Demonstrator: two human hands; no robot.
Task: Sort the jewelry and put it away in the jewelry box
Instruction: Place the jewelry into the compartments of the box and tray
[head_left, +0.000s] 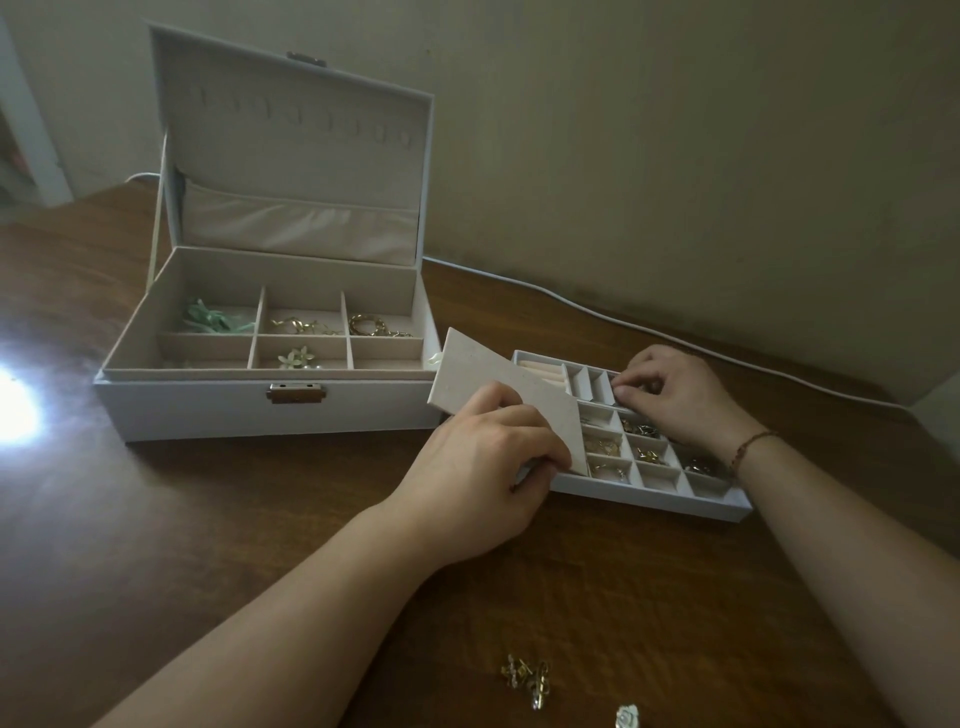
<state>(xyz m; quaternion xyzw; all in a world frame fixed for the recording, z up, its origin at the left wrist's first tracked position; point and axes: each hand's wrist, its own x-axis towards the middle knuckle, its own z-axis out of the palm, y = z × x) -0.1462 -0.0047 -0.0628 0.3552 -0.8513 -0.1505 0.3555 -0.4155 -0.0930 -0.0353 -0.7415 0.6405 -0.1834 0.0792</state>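
1. The left hand (483, 457) is gripping a pale flat insert card (506, 387), fingers (540, 457) curled over its near edge, thumb tucked under where I cannot see it, and the card is tilting up over the left part of the tray
2. The divided tray (644, 483) is lying on the desk (260, 519) at about three o'clock from the open jewelry box (270, 410), nearly touching the box's right wall, its long axis running from ten o'clock near the box down to four o'clock by the right wrist
3. The right hand (670, 395) is working at the tray's far row, fingertips (631, 392) bunched together over a small cell; whether they are pinching a piece I cannot tell, it is too small and shaded
4. Gold pieces are already sitting in several tray cells just under the right palm, and more gold chains (306, 326), a green piece (208, 317) and a white flower piece (291, 358) are lying in the box's own compartments
5. Loose gold earrings (524, 675) and a white rose piece (626, 717) are waiting on the desk at six o'clock, well apart from both hands and between the forearms
6. My read: those loose pieces lie nearer the right forearm, so the right hand looks the likelier to fetch them while the left is holding the card clear of the cells beneath
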